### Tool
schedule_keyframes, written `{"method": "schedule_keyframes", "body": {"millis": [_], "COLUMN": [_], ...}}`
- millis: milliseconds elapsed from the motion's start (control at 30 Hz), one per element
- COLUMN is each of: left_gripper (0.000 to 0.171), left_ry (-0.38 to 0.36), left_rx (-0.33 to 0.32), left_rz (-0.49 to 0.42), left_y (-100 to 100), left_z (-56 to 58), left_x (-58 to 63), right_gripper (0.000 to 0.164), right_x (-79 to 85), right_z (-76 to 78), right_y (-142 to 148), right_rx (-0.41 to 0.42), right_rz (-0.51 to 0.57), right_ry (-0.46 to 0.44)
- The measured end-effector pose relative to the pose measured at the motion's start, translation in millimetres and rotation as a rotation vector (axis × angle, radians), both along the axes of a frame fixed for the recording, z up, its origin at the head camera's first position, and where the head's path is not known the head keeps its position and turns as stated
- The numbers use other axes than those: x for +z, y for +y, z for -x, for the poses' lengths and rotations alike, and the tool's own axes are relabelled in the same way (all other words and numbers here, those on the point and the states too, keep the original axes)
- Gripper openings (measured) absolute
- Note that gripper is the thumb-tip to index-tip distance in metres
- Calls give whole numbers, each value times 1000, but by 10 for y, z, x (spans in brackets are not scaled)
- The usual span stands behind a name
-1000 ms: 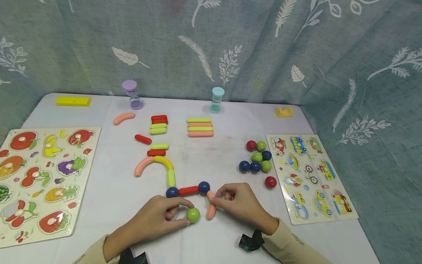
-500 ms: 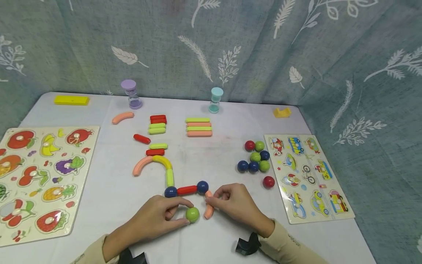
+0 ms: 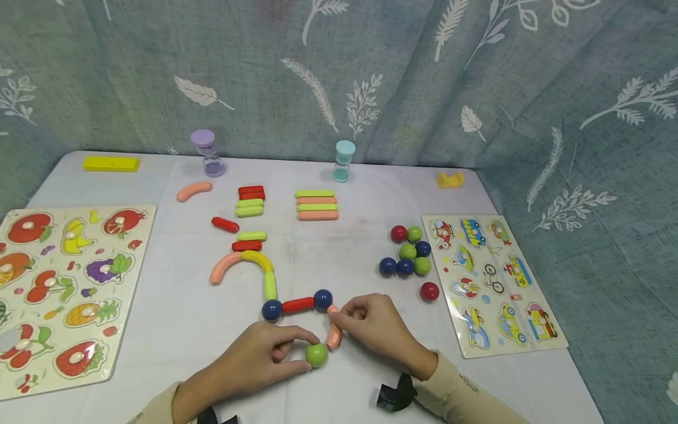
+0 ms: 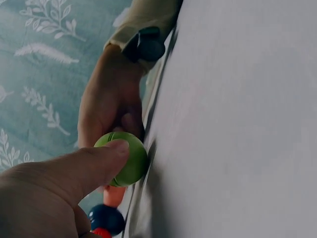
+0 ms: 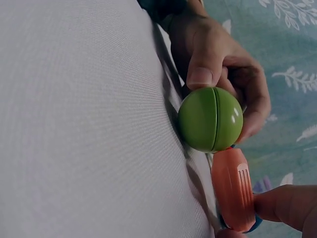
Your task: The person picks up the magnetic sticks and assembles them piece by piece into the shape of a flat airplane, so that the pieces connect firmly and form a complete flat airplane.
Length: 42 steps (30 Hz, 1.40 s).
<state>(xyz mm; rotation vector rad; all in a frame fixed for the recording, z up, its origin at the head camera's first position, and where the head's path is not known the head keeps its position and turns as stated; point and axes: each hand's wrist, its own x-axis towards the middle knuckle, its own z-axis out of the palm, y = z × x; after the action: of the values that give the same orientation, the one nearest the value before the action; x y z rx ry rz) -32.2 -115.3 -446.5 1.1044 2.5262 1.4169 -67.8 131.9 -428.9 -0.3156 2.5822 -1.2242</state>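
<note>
My left hand (image 3: 259,358) pinches a green ball (image 3: 316,355) between thumb and index finger, on the white table. The right hand (image 3: 380,327) pinches a curved orange stick (image 3: 334,337) between thumb and fingers. One end of that stick meets a blue ball (image 3: 322,300); its other end lies close to the green ball. In the right wrist view the green ball (image 5: 211,120) appears right beside the orange stick (image 5: 232,191); whether they touch I cannot tell. A red stick (image 3: 298,305) joins the blue ball to another blue ball (image 3: 272,310), from which a yellow-green stick (image 3: 270,285) runs up.
A yellow curved stick (image 3: 258,258) and an orange one (image 3: 225,267) continue the chain. Several balls (image 3: 405,251) lie at the right. Sticks (image 3: 316,205) lie in rows behind. Picture puzzle boards (image 3: 498,282) flank both sides; two sand timers (image 3: 341,161) stand at the back.
My left hand has moved the green ball slightly to the right, nearer the orange stick's free end. The right hand keeps its pinch on the stick. The head view has shifted a little.
</note>
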Motion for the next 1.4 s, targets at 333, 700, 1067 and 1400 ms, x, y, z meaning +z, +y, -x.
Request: {"method": "schedule_keyframes", "body": {"millis": [333, 700, 1067, 1400], "left_gripper": [32, 31, 29, 24], "left_ry": [-9, -28, -16, 8], "left_rx": [6, 18, 14, 107], "left_rz": [-15, 10, -7, -9], "left_y": [62, 38, 65, -109], "left_z": [-38, -32, -39, 52], "left_x": [24, 48, 64, 188], "right_gripper": [26, 24, 25, 33], "right_x": [-5, -2, -39, -75], "right_z": [-14, -1, 163, 414], "right_y": [-3, -17, 78, 23], "right_rx": [15, 29, 132, 322], "right_rz": [11, 13, 90, 87], "right_ry": [41, 62, 222, 145]}}
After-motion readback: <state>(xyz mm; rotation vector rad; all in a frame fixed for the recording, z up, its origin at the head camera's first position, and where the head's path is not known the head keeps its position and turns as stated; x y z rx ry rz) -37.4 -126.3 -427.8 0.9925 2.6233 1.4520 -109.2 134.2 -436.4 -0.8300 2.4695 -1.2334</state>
